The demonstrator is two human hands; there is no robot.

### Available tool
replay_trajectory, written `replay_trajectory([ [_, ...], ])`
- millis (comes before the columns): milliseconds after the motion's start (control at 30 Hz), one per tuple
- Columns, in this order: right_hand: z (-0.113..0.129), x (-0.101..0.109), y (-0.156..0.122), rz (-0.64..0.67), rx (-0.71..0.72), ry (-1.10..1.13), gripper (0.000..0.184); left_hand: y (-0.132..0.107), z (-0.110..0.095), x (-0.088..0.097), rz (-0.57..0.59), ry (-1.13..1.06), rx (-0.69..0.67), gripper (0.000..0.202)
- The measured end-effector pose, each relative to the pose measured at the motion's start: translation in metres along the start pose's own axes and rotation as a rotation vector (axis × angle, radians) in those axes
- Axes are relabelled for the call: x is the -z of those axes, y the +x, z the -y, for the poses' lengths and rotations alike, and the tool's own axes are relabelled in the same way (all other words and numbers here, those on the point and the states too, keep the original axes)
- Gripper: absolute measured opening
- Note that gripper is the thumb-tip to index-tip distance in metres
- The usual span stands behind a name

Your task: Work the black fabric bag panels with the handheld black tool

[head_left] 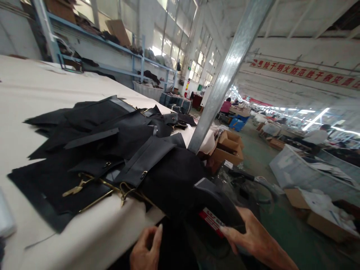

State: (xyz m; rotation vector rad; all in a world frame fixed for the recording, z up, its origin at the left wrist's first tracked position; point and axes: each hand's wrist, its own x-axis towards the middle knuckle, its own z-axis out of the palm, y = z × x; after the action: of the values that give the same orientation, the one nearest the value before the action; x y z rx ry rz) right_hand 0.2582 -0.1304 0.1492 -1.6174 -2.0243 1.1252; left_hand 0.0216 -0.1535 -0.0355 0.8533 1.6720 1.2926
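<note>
Under your right hand's (249,232) thumb sits the edge of a black piece (223,204) with a red label (211,221), so that side looks gripped, fingers curled beneath. Your left hand (146,247) is just left of it, thumb and finger close; can't tell if they're pinching anything. Past your grip, off leftward, the black fabric heap (92,123) lies on the pale table (28,84). I'd guess that stuff's light and floppy; grab the stiffer-looking flap (153,152), since the gold-coloured hardware (74,190) is probably slick. The labelled one seems firmer, so hold its rim.
</note>
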Motion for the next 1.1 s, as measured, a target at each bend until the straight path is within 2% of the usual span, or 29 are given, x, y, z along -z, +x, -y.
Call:
replay_trajectory([
  [33, -0.008, -0.003, -0.008, 0.0, -0.018, -0.024, 0.031, -0.002, 0.007, -0.01, 0.149, -0.088, 0.115, 0.051],
  [67, -0.016, -0.006, -0.015, -0.007, -0.029, -0.055, 0.033, -0.001, 0.012, -0.02, 0.244, -0.18, 0.2, 0.055],
  [100, -0.024, -0.011, -0.021, -0.023, -0.036, -0.092, 0.036, 0.002, 0.013, -0.03, 0.284, -0.269, 0.263, 0.059],
  [167, -0.041, -0.022, -0.033, -0.084, -0.049, -0.151, 0.044, 0.01, 0.012, -0.044, 0.258, -0.435, 0.351, 0.06],
  [233, -0.057, -0.036, -0.041, -0.131, -0.035, -0.191, 0.046, 0.018, 0.006, -0.052, 0.226, -0.546, 0.377, 0.055],
  [333, -0.077, -0.053, -0.043, -0.131, 0.049, -0.266, 0.038, 0.022, -0.001, -0.051, 0.224, -0.57, 0.332, 0.049],
  [400, -0.085, -0.059, -0.038, -0.081, 0.094, -0.271, 0.036, 0.02, -0.004, -0.047, 0.193, -0.539, 0.299, 0.05],
  [533, -0.077, -0.058, -0.022, 0.028, 0.125, -0.188, 0.032, 0.012, -0.009, -0.039, 0.23, -0.537, 0.25, 0.049],
  [700, -0.044, -0.065, -0.009, 0.014, 0.118, -0.076, 0.027, 0.002, -0.012, -0.035, 0.319, -0.567, 0.146, 0.041],
  [867, -0.015, -0.06, -0.001, 0.024, 0.132, 0.071, 0.022, -0.005, -0.016, -0.033, 0.368, -0.711, 0.184, 0.036],
  [1033, -0.019, -0.041, -0.022, 0.024, 0.093, 0.082, 0.023, -0.006, -0.026, -0.022, 0.343, -0.821, 0.247, 0.031],
  [1100, -0.027, -0.041, -0.036, 0.002, 0.045, 0.014, 0.032, -0.007, -0.029, -0.019, 0.345, -0.838, 0.248, 0.03],
])
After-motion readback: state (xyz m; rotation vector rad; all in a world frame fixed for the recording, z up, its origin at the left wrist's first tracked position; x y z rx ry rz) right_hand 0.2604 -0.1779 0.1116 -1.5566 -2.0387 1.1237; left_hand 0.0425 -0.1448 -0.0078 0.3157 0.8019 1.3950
